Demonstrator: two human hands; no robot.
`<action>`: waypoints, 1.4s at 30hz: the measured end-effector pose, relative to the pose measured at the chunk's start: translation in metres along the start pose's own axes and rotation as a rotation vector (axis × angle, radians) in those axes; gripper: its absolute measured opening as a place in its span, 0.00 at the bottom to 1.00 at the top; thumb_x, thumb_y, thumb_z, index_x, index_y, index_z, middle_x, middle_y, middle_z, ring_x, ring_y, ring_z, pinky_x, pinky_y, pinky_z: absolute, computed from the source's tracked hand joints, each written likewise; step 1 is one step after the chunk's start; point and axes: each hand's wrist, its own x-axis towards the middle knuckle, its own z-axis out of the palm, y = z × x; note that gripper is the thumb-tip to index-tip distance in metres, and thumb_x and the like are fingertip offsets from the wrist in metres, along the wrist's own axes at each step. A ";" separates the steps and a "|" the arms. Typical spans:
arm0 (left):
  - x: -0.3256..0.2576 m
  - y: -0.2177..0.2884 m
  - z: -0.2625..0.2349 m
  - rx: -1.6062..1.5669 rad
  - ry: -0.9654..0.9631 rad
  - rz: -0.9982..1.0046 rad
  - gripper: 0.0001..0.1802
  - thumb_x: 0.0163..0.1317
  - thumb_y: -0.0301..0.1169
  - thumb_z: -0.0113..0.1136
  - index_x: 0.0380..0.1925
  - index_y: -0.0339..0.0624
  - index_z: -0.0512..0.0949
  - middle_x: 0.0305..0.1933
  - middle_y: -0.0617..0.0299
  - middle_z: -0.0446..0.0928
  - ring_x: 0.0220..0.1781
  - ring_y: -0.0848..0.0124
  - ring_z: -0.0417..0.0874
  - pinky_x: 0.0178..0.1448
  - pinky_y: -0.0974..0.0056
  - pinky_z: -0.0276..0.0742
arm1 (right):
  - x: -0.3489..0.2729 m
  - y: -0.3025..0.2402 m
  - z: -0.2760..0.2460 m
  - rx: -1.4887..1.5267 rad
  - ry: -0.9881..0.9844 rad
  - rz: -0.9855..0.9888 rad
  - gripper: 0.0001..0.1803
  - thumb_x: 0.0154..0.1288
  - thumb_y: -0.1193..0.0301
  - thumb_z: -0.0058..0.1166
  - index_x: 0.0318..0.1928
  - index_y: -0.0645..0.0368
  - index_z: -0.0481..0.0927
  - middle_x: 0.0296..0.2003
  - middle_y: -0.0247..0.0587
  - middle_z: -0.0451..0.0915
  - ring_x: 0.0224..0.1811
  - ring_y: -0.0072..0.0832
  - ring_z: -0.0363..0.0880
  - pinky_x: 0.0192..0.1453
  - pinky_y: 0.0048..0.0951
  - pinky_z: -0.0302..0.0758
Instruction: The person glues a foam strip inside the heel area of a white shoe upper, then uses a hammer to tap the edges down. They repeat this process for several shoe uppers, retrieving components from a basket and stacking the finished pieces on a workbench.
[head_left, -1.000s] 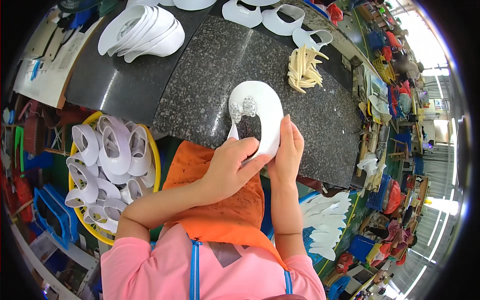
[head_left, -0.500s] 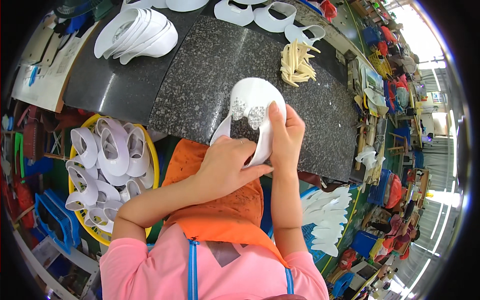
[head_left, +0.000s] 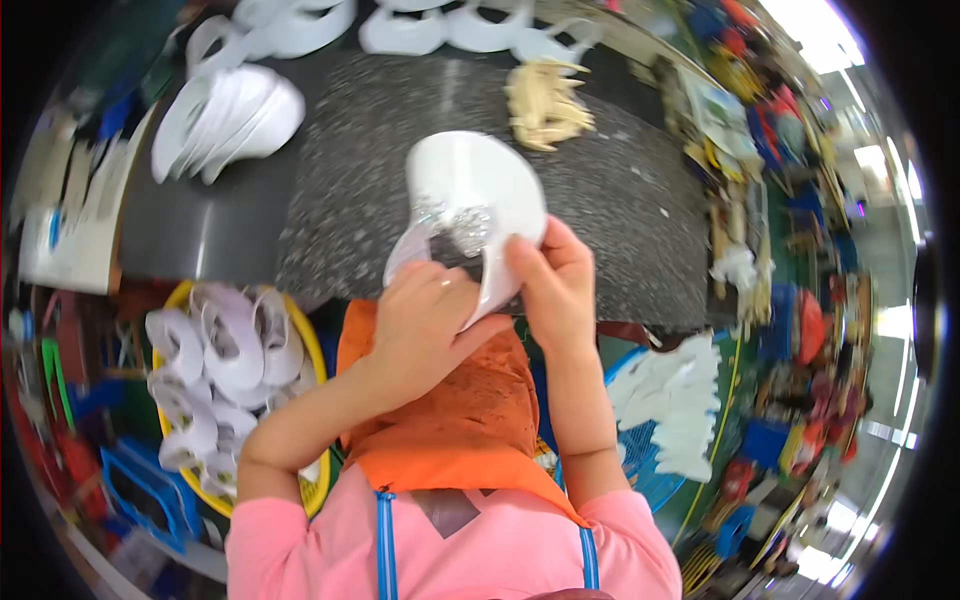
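A white shoe upper [head_left: 490, 180] with clear sparkling stones along its inner edge is held over the near edge of the table, its rounded toe end pointing away from me. My right hand [head_left: 557, 285] pinches its right side, thumb on top and fingers behind. My left hand [head_left: 425, 318] is closed on the lower end, with the fingers bent over the strap ends. The left fingertips are hidden. Beyond the upper, a pile of curved cream strips [head_left: 548, 108] lies on the speckled dark stone tabletop [head_left: 340, 190].
Nested white uppers [head_left: 240, 120] stand at the far left, and more uppers [head_left: 405, 32] line the back edge. To my left is a yellow-rimmed basket [head_left: 317, 355] full of white uppers. A blue basket [head_left: 640, 455] holding overlapping white pieces [head_left: 680, 400] is at right. An orange apron [head_left: 460, 425] covers my lap.
The whole view has shifted and blurred slightly. Both hands keep their hold on the upper, which appears a little farther left and tilted slightly differently.
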 end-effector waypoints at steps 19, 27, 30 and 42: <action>0.057 -0.032 -0.050 0.186 0.126 0.441 0.15 0.47 0.27 0.66 0.38 0.48 0.82 0.36 0.59 0.79 0.36 0.62 0.81 0.40 0.60 0.78 | 0.074 -0.022 -0.380 -1.798 0.716 -0.113 0.22 0.58 0.68 0.50 0.53 0.62 0.74 0.49 0.60 0.77 0.54 0.52 0.74 0.58 0.48 0.71; -0.011 -0.056 -0.012 0.351 -0.183 0.350 0.15 0.51 0.29 0.57 0.41 0.42 0.80 0.50 0.56 0.79 0.53 0.60 0.79 0.58 0.56 0.74 | 0.066 -0.040 -0.396 -1.445 0.731 -0.592 0.17 0.69 0.62 0.50 0.44 0.65 0.75 0.30 0.47 0.79 0.30 0.40 0.79 0.34 0.41 0.75; -0.022 -0.056 -0.009 0.428 -0.196 0.311 0.14 0.50 0.28 0.57 0.39 0.39 0.80 0.49 0.55 0.79 0.53 0.60 0.78 0.58 0.57 0.73 | 0.055 -0.070 -0.259 -0.508 0.597 -0.320 0.17 0.71 0.61 0.48 0.46 0.64 0.74 0.23 0.33 0.71 0.21 0.21 0.72 0.23 0.26 0.69; -0.018 -0.045 -0.003 0.466 -0.244 0.313 0.14 0.47 0.27 0.58 0.35 0.34 0.80 0.46 0.53 0.79 0.51 0.57 0.77 0.56 0.57 0.73 | 0.009 -0.021 -0.027 -1.475 -0.396 -0.073 0.11 0.65 0.69 0.55 0.45 0.61 0.74 0.32 0.49 0.80 0.31 0.49 0.80 0.34 0.41 0.77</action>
